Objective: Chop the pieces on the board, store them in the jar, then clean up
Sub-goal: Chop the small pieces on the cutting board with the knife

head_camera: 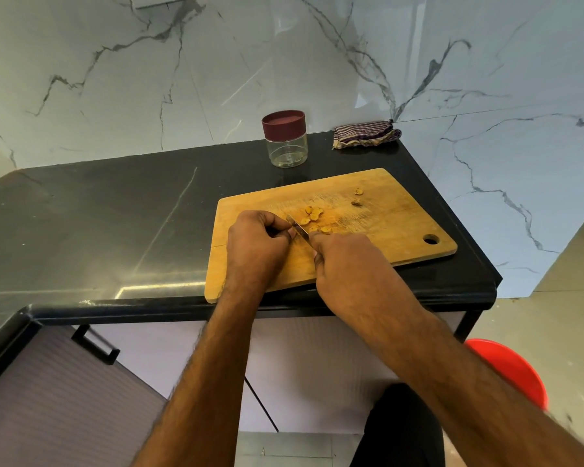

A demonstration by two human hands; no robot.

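Wooden board (385, 224) keeps my cuts off the counter (115, 214); my right hand (346, 264) grips the knife (297, 226), my curled left hand (255, 246) pins a piece, unseen.

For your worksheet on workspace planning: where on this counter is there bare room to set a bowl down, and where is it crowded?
Bare: the wide dark counter left of the cutting board, and the board's right half near its hanging hole. Crowded: the board's middle, where left hand, right hand, knife and pieces meet; the back strip holds jar and cloth.

White veined marble walls (317, 62), glossy black counter (98, 214), ribbed cabinet doors (64, 399)
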